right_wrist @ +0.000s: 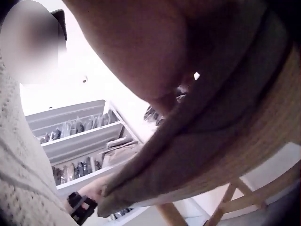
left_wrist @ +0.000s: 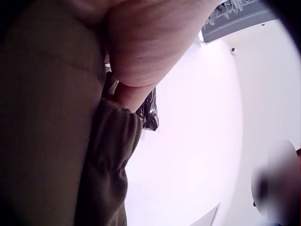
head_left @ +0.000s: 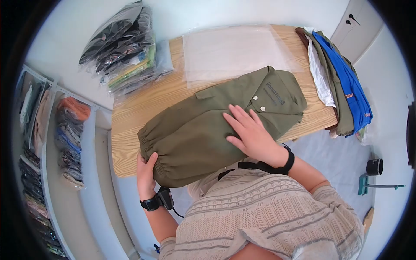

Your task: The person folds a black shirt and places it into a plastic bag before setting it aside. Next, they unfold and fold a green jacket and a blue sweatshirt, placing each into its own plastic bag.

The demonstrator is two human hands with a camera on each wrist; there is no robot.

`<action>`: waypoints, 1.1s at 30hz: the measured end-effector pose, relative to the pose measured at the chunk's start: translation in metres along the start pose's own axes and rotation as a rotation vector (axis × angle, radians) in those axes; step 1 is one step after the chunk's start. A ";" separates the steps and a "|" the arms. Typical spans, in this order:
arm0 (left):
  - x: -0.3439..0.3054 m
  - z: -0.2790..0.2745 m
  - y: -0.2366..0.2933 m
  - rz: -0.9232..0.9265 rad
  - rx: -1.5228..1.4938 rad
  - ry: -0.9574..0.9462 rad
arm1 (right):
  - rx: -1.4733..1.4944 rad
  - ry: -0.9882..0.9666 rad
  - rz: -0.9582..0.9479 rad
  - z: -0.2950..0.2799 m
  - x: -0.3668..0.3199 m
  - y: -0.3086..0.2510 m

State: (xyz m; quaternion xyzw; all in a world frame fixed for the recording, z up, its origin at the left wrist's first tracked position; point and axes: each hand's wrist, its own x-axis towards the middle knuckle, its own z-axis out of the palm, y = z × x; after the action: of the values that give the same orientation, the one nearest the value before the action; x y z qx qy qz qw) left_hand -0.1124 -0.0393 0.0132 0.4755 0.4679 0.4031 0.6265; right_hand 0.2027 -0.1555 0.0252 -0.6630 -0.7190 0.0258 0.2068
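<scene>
An olive green jacket, folded lengthwise, lies across the front of the table with its collar end to the right. Dark lettering and two pale snap buttons show near that end. At the gathered elastic edge on the left, my left hand grips the cloth, thumb on top and the other fingers mostly hidden. My right hand rests on the middle of the jacket, fingers spread and fairly straight. In the left wrist view the gathered cloth hangs below the hand. From the right wrist, the folded layers show edge-on.
A clear plastic bag lies flat at the back of the wooden table. Bagged dark garments are piled at back left. Blue, green and white clothes overhang the right edge. Shelves with packed clothes stand left.
</scene>
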 end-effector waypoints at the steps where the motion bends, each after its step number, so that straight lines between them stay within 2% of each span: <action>1: -0.001 0.000 0.002 0.003 0.006 -0.004 | 0.061 0.042 -0.041 0.003 0.007 -0.005; 4: 0.000 0.004 0.012 0.023 0.008 -0.041 | 0.119 0.098 -0.093 0.021 0.017 -0.013; 7: -0.007 0.016 0.044 0.048 -0.147 -0.047 | 0.078 0.063 -0.110 0.042 0.016 -0.012; 11: -0.009 0.070 0.097 0.146 -0.147 -0.170 | 0.165 0.039 -0.086 0.044 0.013 -0.009; 13: -0.006 0.108 0.118 0.162 -0.126 -0.219 | 0.369 0.068 -0.086 0.042 0.013 -0.005; 14: -0.003 0.129 0.126 0.180 -0.113 -0.251 | 0.363 0.079 -0.074 0.043 0.012 0.000; 16: 0.006 0.171 0.137 0.150 -0.092 -0.310 | 0.706 0.089 -0.092 0.044 0.011 0.010; 17: 0.011 0.193 0.141 0.119 -0.074 -0.351 | 0.698 0.100 -0.089 0.040 0.010 0.014; 19: 0.030 0.235 0.139 0.060 -0.041 -0.471 | 1.545 -0.094 0.130 0.029 0.010 0.022; 21: 0.045 0.282 0.125 0.069 0.013 -0.530 | 1.567 -0.063 0.144 0.022 0.035 0.027; 22: 0.053 0.301 0.112 0.021 -0.010 -0.604 | 1.594 -0.045 0.161 0.018 0.017 0.033; 24: 0.056 0.330 0.096 -0.195 0.045 -0.815 | 1.654 -0.006 0.198 0.012 0.001 0.045; 27: 0.059 0.336 0.072 -0.166 0.134 -0.767 | 1.761 0.053 0.264 0.011 -0.020 0.053; 29: 0.066 0.318 0.071 0.302 0.643 -0.983 | 1.841 0.087 0.308 0.011 -0.019 0.055; 30: 0.063 0.310 0.070 0.297 0.655 -0.991 | 1.881 0.100 0.330 0.012 -0.022 0.055; 32: 0.053 0.293 0.070 0.657 1.081 -1.040 | 1.961 0.119 0.367 0.012 -0.020 0.057; 33: 0.046 0.288 0.068 0.654 1.088 -1.040 | 1.997 0.121 0.385 0.012 -0.016 0.056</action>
State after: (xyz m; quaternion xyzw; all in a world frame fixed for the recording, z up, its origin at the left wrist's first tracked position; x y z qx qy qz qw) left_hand 0.1733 -0.0433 0.1019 0.9514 0.0853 0.0102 0.2958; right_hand 0.2516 -0.1611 -0.0073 -0.2923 -0.2384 0.6134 0.6939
